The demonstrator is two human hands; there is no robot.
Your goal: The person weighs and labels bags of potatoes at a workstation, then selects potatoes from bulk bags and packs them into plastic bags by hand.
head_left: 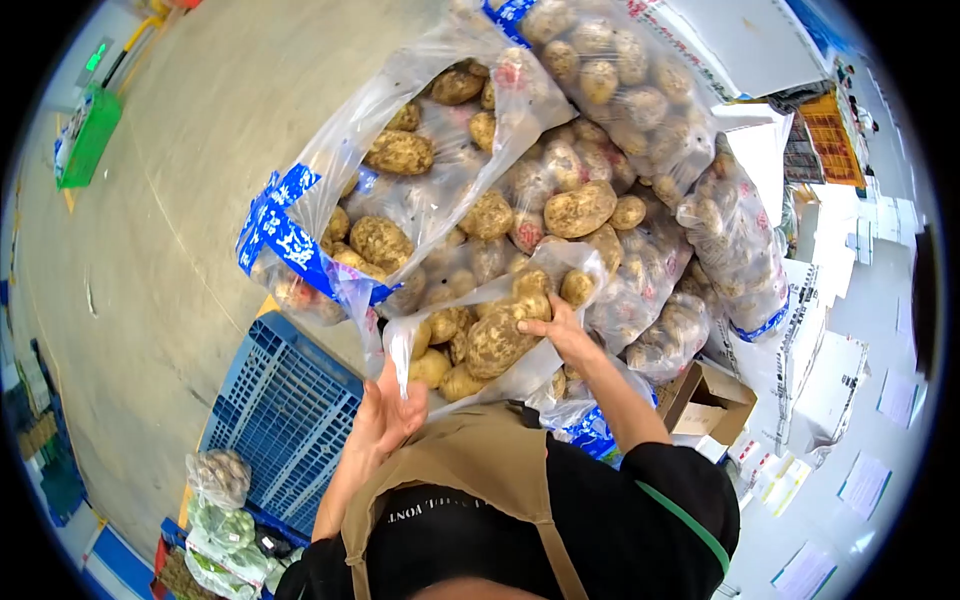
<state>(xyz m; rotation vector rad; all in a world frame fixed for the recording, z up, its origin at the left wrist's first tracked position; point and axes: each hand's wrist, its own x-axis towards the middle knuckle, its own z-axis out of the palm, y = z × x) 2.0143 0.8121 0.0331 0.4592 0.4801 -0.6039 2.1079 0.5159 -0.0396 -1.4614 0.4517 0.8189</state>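
1. Floor first, and it's a broad stretch of dull beige concrete (200,220), its far corners swallowed by the black round edge of the view.
2. Underneath the heap, whatever carries these bags is hidden; plastic and potatoes cover it completely.
3. Right hand (568,335) on a large potato (500,342), thumb across its upper side, the other fingers lost beneath it.
4. Over to the left hand (392,408), fingers loosely spread at the gathered plastic edge of the front bag (399,345); whether they pinch it, I can't tell.
5. White lettering on the black shirt (600,490) reads upside down, partly covered by the tan apron (465,465).
6. Out left, a blue slatted pallet (285,400) lies on the concrete, a green crate (92,140) well beyond it.
7. Right side now: an open cardboard box (738,410), white cartons (745,50), an orange crate (835,140), and small shapes behind too blurred to name.
8. Back to that large potato: lumpy, yellow-brown, freckled with dark soil, sitting at the front bag's mouth among smoother, paler ones.
9. Just behind, a bigger torn bag (440,190) gapes open, clear film strapped with blue printed tape (285,230), dirt-streaked potatoes showing through.
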